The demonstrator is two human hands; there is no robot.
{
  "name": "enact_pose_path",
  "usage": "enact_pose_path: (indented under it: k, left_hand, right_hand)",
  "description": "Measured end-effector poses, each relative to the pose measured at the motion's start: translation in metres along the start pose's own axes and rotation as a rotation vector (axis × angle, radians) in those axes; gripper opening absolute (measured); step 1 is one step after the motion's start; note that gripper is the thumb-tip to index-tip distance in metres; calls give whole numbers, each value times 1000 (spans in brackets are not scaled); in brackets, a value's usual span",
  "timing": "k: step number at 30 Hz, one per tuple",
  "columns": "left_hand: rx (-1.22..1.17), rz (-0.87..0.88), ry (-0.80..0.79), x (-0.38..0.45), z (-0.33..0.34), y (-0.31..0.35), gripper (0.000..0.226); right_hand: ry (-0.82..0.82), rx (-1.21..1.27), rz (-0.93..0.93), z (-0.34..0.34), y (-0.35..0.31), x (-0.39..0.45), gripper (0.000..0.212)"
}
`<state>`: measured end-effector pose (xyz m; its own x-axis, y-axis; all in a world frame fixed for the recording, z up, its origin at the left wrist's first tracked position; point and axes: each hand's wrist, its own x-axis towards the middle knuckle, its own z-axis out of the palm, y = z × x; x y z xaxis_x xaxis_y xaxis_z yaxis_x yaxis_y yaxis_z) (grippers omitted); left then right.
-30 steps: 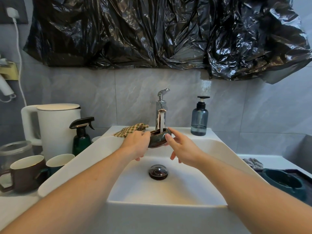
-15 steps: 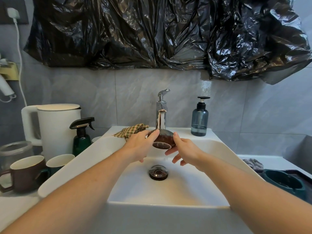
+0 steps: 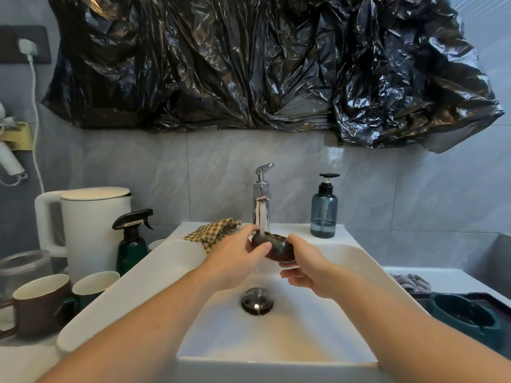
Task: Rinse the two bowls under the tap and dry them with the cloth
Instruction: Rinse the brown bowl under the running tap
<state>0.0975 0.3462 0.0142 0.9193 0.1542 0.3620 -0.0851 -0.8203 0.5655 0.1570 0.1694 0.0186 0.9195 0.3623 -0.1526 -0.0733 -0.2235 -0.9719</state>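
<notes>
Progress: rinse of bowl one underway, nothing dried yet by the look of it. The small dark brown glazed ceramic bowl (image 3: 273, 246) is held over the white rectangular ceramic sink basin (image 3: 293, 335), right under the spout of the chrome single-lever tap (image 3: 261, 205). The tap runs; a thin stream falls past the bowl onto the dark round metal drain plug (image 3: 257, 302).

Hands: the left hand (image 3: 235, 261) pinches the bowl's left rim, thumb on the near side, fingers over the top. The right hand (image 3: 304, 268) grips the right side, thumb along the upper rim, fingers curled underneath. The bowl is tilted, opening partly away from the camera; can't tell whether it holds water.

Left to do, as a judgement: finish this rinse, rinse the second bowl, dry both. The yellow-and-green checked cloth (image 3: 214, 233) lies crumpled at the sink's back-left corner, untouched by either hand.

Likely second bowl: the dark teal round bowl (image 3: 464, 317) sits on the counter off the sink's right edge, well apart from the tap; contents unclear.

Other containers:
- Blue translucent pump soap bottle (image 3: 324, 208), back-right corner of the sink, liquid low.
- Dark green plastic spray bottle (image 3: 132, 241), left of the sink.
- White electric kettle (image 3: 91, 219) behind it, lid on.
- Brown ceramic mug (image 3: 36, 305) and green ceramic mug (image 3: 94, 286) by the sink's left edge; contents not visible.
</notes>
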Motion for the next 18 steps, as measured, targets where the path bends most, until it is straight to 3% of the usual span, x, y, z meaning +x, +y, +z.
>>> enact_pose_path:
  k: [3, 6, 10, 13, 16, 18]
  left_hand:
    - [49, -1, 69, -3, -2, 4, 41]
    - [51, -36, 293, -2, -9, 10, 34]
    - [96, 160, 479, 15, -30, 34, 43]
    - [163, 275, 399, 44, -46, 61, 56]
    - [241, 211, 208, 72, -52, 81, 64]
    - [236, 168, 175, 81, -53, 87, 61]
  right_hand:
    - [18, 116, 51, 0, -2, 0, 29]
    - [38, 63, 46, 2, 0, 4, 24]
    - [27, -56, 7, 7, 5, 8, 22]
    - [23, -97, -1, 10, 5, 7, 22]
    - [13, -91, -12, 11, 6, 5, 21]
    - [9, -94, -12, 10, 6, 5, 22]
